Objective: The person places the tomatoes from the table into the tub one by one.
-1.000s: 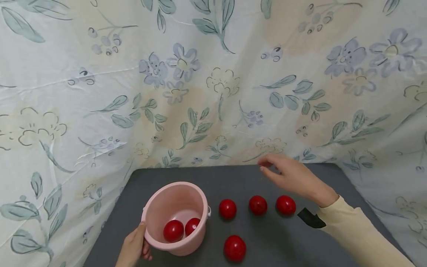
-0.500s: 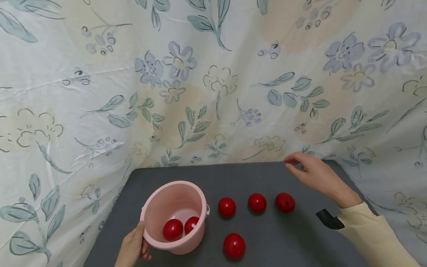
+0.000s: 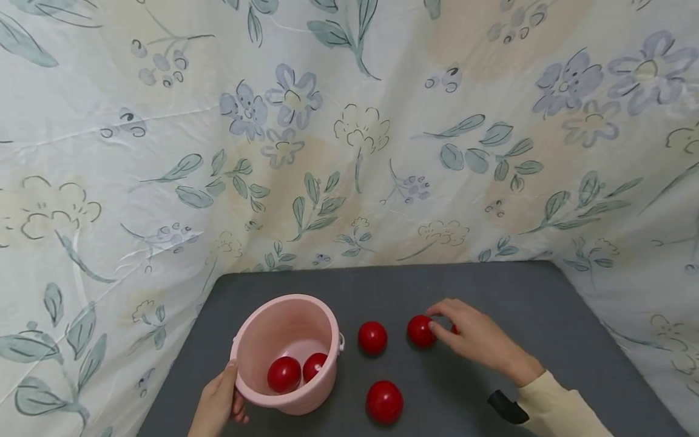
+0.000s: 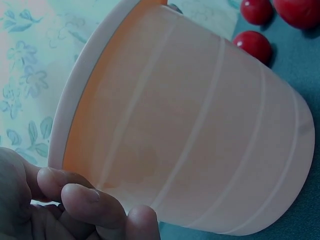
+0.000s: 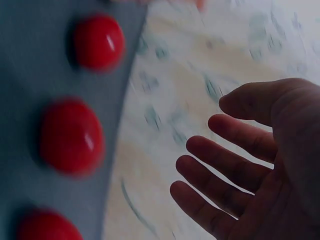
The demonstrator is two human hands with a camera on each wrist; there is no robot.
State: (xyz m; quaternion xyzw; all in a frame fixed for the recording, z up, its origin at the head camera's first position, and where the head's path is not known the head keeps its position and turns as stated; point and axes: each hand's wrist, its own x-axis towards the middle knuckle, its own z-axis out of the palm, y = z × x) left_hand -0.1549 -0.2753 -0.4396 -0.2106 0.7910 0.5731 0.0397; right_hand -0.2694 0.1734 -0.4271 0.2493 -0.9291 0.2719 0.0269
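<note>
Pink bucket (image 3: 286,355) tilted, mouth toward red balls (image 3: 372,337).

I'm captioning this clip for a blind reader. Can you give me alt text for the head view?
A person's right hand reaches over red balls on a dark grey table, fingertips at the middle ball of a row. The left hand holds a pink bucket with two red balls inside; flowered cloth hangs behind.

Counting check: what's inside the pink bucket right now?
Two red balls lie on the floor of the pink bucket. Its near wall hides the front of the floor, so a third there cannot be ruled out.
</note>
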